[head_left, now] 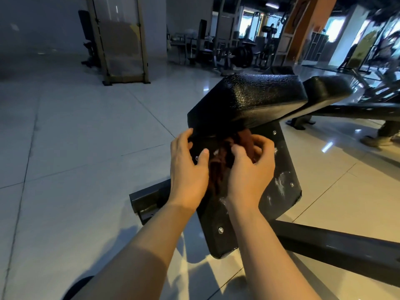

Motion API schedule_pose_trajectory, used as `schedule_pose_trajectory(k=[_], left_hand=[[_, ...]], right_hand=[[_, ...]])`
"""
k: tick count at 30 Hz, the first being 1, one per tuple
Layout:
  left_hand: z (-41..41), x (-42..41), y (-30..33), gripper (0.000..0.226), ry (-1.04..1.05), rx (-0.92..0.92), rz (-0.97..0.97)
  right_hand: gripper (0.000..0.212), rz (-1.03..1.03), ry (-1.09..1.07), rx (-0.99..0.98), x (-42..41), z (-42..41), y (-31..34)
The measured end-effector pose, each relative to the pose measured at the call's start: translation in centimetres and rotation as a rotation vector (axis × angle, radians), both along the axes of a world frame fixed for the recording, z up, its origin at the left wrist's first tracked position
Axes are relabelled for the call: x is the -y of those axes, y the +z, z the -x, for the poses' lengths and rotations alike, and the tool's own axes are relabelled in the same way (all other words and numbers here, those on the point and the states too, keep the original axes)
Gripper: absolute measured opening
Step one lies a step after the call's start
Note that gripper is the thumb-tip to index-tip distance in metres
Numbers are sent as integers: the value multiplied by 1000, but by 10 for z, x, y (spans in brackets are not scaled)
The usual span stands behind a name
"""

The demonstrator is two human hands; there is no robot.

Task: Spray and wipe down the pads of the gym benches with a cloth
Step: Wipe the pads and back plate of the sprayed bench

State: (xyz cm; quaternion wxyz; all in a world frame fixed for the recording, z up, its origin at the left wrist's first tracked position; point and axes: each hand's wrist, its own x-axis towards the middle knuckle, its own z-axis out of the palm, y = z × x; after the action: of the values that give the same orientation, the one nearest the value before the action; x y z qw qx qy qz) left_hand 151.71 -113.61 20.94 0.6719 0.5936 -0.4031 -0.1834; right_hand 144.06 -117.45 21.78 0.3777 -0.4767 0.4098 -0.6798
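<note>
A black padded bench pad (255, 98) rises tilted in front of me, its flat back panel (279, 167) with bolts facing me. A dark reddish-brown cloth (218, 167) hangs bunched against that panel between my hands. My right hand (251, 169) has its fingers curled into the upper part of the cloth. My left hand (188, 167) lies beside the cloth, fingers bent over the panel's left edge and thumb near a bolt. No spray bottle is in view.
The bench's dark steel frame (335, 250) runs across the pale tiled floor (75, 148) at the lower right and lower left. A second black pad (326, 89) sits behind. Someone's shoe (374, 140) stands at the right. Gym machines (233, 50) fill the background.
</note>
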Motion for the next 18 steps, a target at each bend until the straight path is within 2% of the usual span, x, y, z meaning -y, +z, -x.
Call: schedule_pose_trajectory(k=[2, 5, 7, 10, 14, 16, 18], left_hand=[[-5, 3, 1, 52, -23, 27, 15], [-13, 6, -3, 58, -23, 68, 15], [-16, 6, -8, 64, -2, 134, 9], [-18, 6, -13, 73, -2, 218, -9], [-17, 5, -17, 80, -10, 256, -47], [-18, 7, -18, 81, 9, 269, -38], [-17, 9, -21, 81, 24, 286, -22]], right_hand=[[22, 59, 26, 101, -2, -11, -3], [7, 138, 19, 150, -1, -27, -9], [22, 137, 12, 158, 7, -34, -12], [27, 37, 8, 145, 24, -45, -19], [23, -270, 19, 72, 33, -51, -36], [25, -284, -80, 94, 29, -45, -34], [31, -174, -188, 158, 21, -42, -25]])
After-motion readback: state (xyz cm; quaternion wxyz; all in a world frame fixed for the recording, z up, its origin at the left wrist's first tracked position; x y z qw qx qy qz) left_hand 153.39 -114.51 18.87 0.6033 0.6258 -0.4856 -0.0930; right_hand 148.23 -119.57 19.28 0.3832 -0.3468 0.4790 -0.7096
